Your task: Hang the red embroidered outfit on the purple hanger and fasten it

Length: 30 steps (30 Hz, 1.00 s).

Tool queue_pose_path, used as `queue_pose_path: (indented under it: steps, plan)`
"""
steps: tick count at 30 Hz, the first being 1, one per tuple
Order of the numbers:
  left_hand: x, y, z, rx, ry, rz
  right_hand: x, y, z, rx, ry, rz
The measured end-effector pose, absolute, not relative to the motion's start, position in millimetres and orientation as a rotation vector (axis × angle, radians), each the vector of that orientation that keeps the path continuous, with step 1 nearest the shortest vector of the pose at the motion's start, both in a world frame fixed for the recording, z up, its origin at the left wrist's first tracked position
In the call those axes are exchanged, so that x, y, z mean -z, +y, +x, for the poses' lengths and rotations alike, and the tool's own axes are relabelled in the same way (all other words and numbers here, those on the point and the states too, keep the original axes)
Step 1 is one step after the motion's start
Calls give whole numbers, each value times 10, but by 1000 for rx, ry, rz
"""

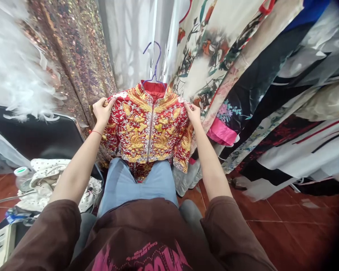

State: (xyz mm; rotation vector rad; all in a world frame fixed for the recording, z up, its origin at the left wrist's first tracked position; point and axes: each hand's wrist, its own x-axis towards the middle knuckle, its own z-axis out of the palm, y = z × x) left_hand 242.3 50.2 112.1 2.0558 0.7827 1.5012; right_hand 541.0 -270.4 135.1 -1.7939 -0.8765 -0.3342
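A red jacket (149,124) with dense gold and silver embroidery and a stand collar hangs upright before my knees on a purple hanger (156,64). Its front is closed along a middle seam, and red lining shows inside the collar. My left hand (103,111) pinches the shoulder on the left side. At the opposite shoulder, the fingers of my right hand (193,112) are closed on the cloth. The sleeves drop below both hands. Part of a matching red and gold piece (141,171) shows under the jacket's hem, between my jeans-clad legs.
Sequined cloth (76,45) and white feathers (31,75) hang at left, above a dark panel (34,131). Floral garments (209,56) and dark ones crowd the right. A dotted white cloth (48,184), a bottle (22,177) and a power strip (0,244) lie at lower left.
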Motion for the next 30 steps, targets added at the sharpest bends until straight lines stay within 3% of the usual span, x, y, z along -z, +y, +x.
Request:
queue_pose_path:
  steps: [4, 10, 13, 17, 20, 23, 27, 30]
  plan:
    - [-755, 566, 2355, -1340, 669, 2011, -895, -2822, 5313, 245, -873, -1700]
    - [-389, 316, 2322, -1257, 1099, 1991, -512, -2786, 5268, 118, -706, -1727]
    - [-313, 82, 2460, -1470, 1170, 1926, -499, -2692, 5110, 339, -583, -1804]
    - [-228, -301, 2624, -1711, 994, 2073, -308, -2570, 4645, 907, -486, -1878]
    - [-444, -521, 2748, -1649, 690, 2284, -141, -2395, 4323, 935, -734, -1860]
    - [-967, -544, 2947, -1668, 537, 2330, -151, -2135, 4122, 776, -938, -1828]
    - [-1586, -296, 3262, -1588, 450, 2374, -463, -1785, 3971, 555, -996, -1728]
    - [-1665, -142, 3394, -1474, 452, 2412, -751, -1580, 3927, 331, -930, -1658]
